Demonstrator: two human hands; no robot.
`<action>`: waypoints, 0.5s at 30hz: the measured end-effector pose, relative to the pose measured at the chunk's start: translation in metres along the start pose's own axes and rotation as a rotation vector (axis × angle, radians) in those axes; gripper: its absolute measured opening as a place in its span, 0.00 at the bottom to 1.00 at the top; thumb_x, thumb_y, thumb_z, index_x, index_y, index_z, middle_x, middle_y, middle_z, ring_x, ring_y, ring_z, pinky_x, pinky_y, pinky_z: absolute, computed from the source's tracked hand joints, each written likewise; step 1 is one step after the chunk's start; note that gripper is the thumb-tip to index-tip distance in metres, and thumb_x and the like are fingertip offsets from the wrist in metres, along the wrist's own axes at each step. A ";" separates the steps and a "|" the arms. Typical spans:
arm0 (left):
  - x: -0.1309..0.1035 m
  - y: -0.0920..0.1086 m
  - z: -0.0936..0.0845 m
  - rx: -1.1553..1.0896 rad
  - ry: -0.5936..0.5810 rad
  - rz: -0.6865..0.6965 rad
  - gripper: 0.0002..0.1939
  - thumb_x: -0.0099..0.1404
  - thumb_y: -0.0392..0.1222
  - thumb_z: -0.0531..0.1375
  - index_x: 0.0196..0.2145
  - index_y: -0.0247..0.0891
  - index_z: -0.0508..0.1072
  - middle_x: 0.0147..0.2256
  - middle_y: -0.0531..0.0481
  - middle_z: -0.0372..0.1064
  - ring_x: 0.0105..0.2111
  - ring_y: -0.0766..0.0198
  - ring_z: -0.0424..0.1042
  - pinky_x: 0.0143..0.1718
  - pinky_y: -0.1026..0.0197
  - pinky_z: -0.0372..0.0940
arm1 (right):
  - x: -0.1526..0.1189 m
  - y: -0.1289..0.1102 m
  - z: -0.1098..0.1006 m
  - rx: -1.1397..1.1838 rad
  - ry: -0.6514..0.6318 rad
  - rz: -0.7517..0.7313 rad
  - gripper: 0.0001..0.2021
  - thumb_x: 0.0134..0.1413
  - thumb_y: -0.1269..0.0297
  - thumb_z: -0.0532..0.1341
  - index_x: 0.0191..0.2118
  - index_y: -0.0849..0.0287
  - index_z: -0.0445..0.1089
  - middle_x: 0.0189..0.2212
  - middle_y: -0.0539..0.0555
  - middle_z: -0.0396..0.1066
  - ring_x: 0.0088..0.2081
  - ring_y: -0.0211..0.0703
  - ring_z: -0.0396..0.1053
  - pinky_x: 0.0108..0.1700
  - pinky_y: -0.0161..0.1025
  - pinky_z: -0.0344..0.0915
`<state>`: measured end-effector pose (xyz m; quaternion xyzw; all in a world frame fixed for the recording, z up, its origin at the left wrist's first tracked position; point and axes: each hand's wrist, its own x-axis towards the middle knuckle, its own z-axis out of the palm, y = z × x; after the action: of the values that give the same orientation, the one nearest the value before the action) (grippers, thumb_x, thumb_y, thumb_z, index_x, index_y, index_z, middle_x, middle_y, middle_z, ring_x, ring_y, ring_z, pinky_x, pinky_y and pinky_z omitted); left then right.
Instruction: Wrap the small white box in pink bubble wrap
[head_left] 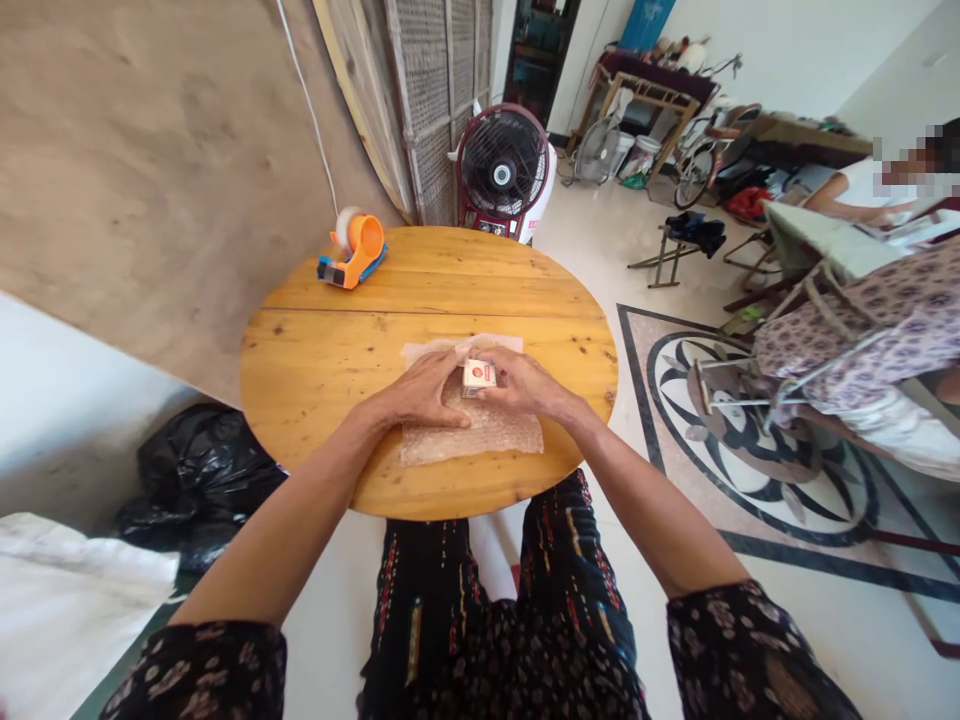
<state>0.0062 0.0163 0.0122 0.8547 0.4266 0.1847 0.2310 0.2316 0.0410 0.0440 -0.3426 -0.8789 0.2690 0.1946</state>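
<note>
A small white box (478, 374) with a red print on top sits on a sheet of bubble wrap (480, 440) near the middle of the round wooden table. My right hand (519, 380) has its fingers and thumb around the box's right side. On the box's left, my left hand (429, 388) rests on the wrap with thumb and fingers spread apart, its fingertips near the far edge of the box. Part of the wrap is hidden beneath both hands.
An orange tape dispenser (358, 250) stands at the table's far left. Beyond the table (435, 290) is a fan (504, 165). Black plastic bags (210, 470) lie on the floor at the left. Another person (855, 195) sits at the right.
</note>
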 end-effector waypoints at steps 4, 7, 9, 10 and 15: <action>0.000 -0.003 0.000 0.011 -0.010 -0.014 0.57 0.48 0.64 0.67 0.66 0.37 0.49 0.64 0.33 0.51 0.63 0.37 0.52 0.63 0.39 0.50 | -0.021 0.002 -0.012 0.050 0.053 0.097 0.21 0.48 0.61 0.67 0.50 0.54 0.70 0.45 0.53 0.74 0.42 0.46 0.72 0.46 0.43 0.67; 0.000 -0.003 -0.001 0.032 -0.021 -0.018 0.55 0.47 0.64 0.67 0.65 0.36 0.51 0.62 0.33 0.55 0.61 0.38 0.55 0.61 0.40 0.53 | -0.045 0.011 -0.030 0.066 0.075 0.197 0.21 0.48 0.60 0.67 0.50 0.55 0.70 0.42 0.52 0.75 0.39 0.44 0.72 0.44 0.42 0.68; 0.001 -0.003 -0.002 0.046 -0.025 -0.019 0.55 0.48 0.64 0.66 0.65 0.33 0.53 0.61 0.32 0.55 0.61 0.39 0.56 0.61 0.41 0.53 | -0.058 0.023 -0.040 0.044 0.155 0.274 0.22 0.47 0.59 0.67 0.50 0.56 0.70 0.42 0.54 0.75 0.38 0.45 0.73 0.44 0.43 0.69; 0.001 -0.002 -0.002 0.051 -0.024 -0.018 0.55 0.48 0.64 0.66 0.65 0.33 0.53 0.62 0.32 0.55 0.61 0.39 0.55 0.62 0.41 0.52 | -0.063 0.031 -0.044 0.027 0.202 0.317 0.23 0.47 0.58 0.67 0.50 0.57 0.70 0.42 0.55 0.75 0.37 0.46 0.73 0.44 0.44 0.70; -0.001 -0.001 -0.002 0.053 -0.020 -0.030 0.57 0.48 0.65 0.66 0.67 0.38 0.48 0.65 0.34 0.51 0.63 0.38 0.52 0.63 0.39 0.49 | -0.073 0.059 -0.051 -0.169 0.331 0.412 0.29 0.48 0.58 0.64 0.57 0.60 0.65 0.50 0.61 0.72 0.48 0.57 0.71 0.52 0.56 0.67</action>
<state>0.0038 0.0160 0.0133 0.8558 0.4420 0.1611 0.2153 0.3380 0.0436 0.0360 -0.5683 -0.7663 0.1692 0.2474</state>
